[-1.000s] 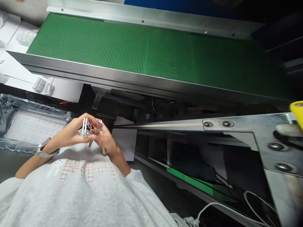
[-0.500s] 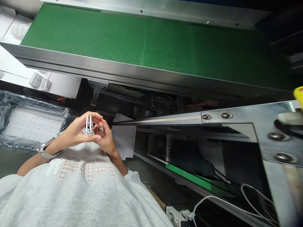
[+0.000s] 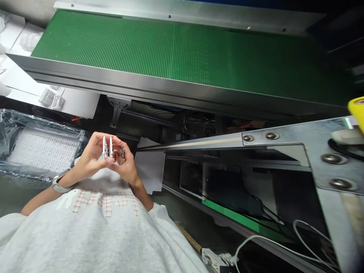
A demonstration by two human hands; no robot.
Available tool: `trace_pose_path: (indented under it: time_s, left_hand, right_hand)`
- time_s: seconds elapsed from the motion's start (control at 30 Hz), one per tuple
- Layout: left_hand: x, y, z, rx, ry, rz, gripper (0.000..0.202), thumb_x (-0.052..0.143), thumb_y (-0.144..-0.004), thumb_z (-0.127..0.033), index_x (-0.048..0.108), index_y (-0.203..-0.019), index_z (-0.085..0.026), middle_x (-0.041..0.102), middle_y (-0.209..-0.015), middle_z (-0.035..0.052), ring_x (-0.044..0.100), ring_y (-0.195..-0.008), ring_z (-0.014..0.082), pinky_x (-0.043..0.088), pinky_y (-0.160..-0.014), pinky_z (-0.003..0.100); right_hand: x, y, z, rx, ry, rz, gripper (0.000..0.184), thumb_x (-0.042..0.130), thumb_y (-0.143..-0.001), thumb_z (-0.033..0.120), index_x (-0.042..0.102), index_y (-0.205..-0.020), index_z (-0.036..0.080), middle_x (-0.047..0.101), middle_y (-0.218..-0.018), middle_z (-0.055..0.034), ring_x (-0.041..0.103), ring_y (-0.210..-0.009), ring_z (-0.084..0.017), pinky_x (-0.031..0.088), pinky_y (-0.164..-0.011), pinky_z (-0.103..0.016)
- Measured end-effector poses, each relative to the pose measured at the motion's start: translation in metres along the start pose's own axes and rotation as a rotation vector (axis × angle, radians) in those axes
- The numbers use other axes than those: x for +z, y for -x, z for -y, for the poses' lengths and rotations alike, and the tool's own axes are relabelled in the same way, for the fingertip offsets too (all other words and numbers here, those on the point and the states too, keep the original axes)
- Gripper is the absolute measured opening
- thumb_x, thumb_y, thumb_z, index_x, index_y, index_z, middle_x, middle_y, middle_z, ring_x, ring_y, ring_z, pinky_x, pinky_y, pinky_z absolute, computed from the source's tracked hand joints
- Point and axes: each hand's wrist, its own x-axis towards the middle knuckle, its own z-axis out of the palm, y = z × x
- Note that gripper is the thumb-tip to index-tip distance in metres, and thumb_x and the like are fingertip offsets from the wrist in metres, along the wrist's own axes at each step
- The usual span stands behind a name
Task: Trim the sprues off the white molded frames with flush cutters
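Close in front of my shirt, my left hand point(image 3: 93, 155) pinches thin white plastic parts point(image 3: 107, 147), which stand upright between thumb and fingers with a gap between them. My right hand point(image 3: 126, 165) is right beside it, fingers curled around a small grey piece point(image 3: 121, 151) whose kind I cannot make out. The right fingertips are partly hidden behind the white parts. To the left lies a tray point(image 3: 42, 149) of many similar flat white parts, inside a clear plastic bag point(image 3: 17, 117).
A ribbed green conveyor belt point(image 3: 136, 45) with a metal side rail point(image 3: 113, 77) runs across the back. Small bundles of clear parts point(image 3: 52, 99) lie on white paper point(image 3: 82, 102) at left. A bolted metal frame point(image 3: 287, 132) and a white cable point(image 3: 256, 237) are at right.
The white parts in my left hand have spread wider apart at the top. Both hands remain close together, and the view has shifted slightly.
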Motion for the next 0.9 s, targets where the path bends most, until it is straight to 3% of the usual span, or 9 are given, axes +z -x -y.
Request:
trace_pose_path:
  time_s: [0.13,0.3,0.5,0.63,0.73,0.8,0.9]
  left_hand:
    - [-0.003,0.002,-0.003,-0.013,-0.084,-0.031,0.045,0.082,-0.086,-0.040,0.056,-0.118,-0.023,0.071,-0.120,0.0093,0.071,-0.109,0.0209,0.060,-0.093,0.031]
    - [-0.012,0.004,-0.006,-0.111,-0.258,0.013,0.059,0.085,-0.081,-0.043,0.062,-0.131,-0.021,0.072,-0.122,0.0121,0.070,-0.109,0.0239,0.057,-0.097,0.035]
    - [-0.017,0.007,-0.010,-0.075,-0.354,0.010,0.050,0.084,-0.081,-0.032,0.069,-0.128,-0.021,0.074,-0.123,0.0102,0.071,-0.108,0.0229,0.055,-0.098,0.033]
    - [-0.019,0.008,-0.015,-0.068,-0.418,-0.054,0.047,0.083,-0.080,-0.029,0.070,-0.125,-0.021,0.075,-0.120,0.0101,0.071,-0.108,0.0240,0.056,-0.098,0.036]
    - [-0.021,0.009,-0.017,-0.083,-0.438,-0.071,0.049,0.083,-0.079,-0.030,0.070,-0.126,-0.021,0.075,-0.118,0.0102,0.072,-0.106,0.0246,0.056,-0.100,0.038]
    - [-0.023,0.009,-0.017,-0.091,-0.431,-0.058,0.050,0.084,-0.078,-0.032,0.071,-0.125,-0.020,0.075,-0.120,0.0105,0.072,-0.107,0.0254,0.056,-0.102,0.039]
    - [-0.023,0.008,-0.017,-0.114,-0.429,-0.050,0.050,0.084,-0.079,-0.039,0.072,-0.124,-0.021,0.075,-0.122,0.0103,0.072,-0.110,0.0265,0.057,-0.102,0.039]
  right_hand:
    - [0.001,-0.002,-0.002,0.009,0.035,-0.014,0.077,0.098,-0.050,0.046,0.059,-0.114,0.029,0.067,-0.110,-0.0014,0.050,-0.073,-0.012,0.046,-0.067,-0.027]
    - [-0.002,-0.002,-0.006,-0.024,0.151,0.004,0.068,0.093,-0.058,0.049,0.063,-0.115,0.027,0.068,-0.112,-0.0023,0.051,-0.071,-0.012,0.047,-0.068,-0.028]
    - [-0.001,-0.001,-0.008,-0.008,0.165,0.055,0.070,0.094,-0.059,0.043,0.061,-0.118,0.026,0.063,-0.091,0.0027,0.056,-0.075,-0.014,0.050,-0.075,-0.029]
    - [-0.002,-0.001,-0.004,-0.008,0.133,0.088,0.083,0.098,-0.052,0.044,0.059,-0.124,0.031,0.061,-0.129,-0.0037,0.057,-0.079,-0.013,0.051,-0.079,-0.032]
    - [-0.004,0.000,0.007,-0.143,0.124,0.054,0.073,0.095,-0.058,0.051,0.062,-0.120,0.033,0.055,-0.147,-0.0063,0.051,-0.070,-0.010,0.051,-0.077,-0.035]
    - [-0.004,0.002,0.017,-0.240,0.114,0.026,0.061,0.091,-0.066,0.055,0.064,-0.117,0.034,0.059,-0.143,-0.0053,0.050,-0.066,-0.010,0.049,-0.076,-0.035]
    - [0.002,0.005,0.033,-0.300,0.141,-0.034,0.047,0.085,-0.074,0.058,0.065,-0.109,0.033,0.072,-0.112,-0.0020,0.054,-0.069,-0.015,0.048,-0.070,-0.035]
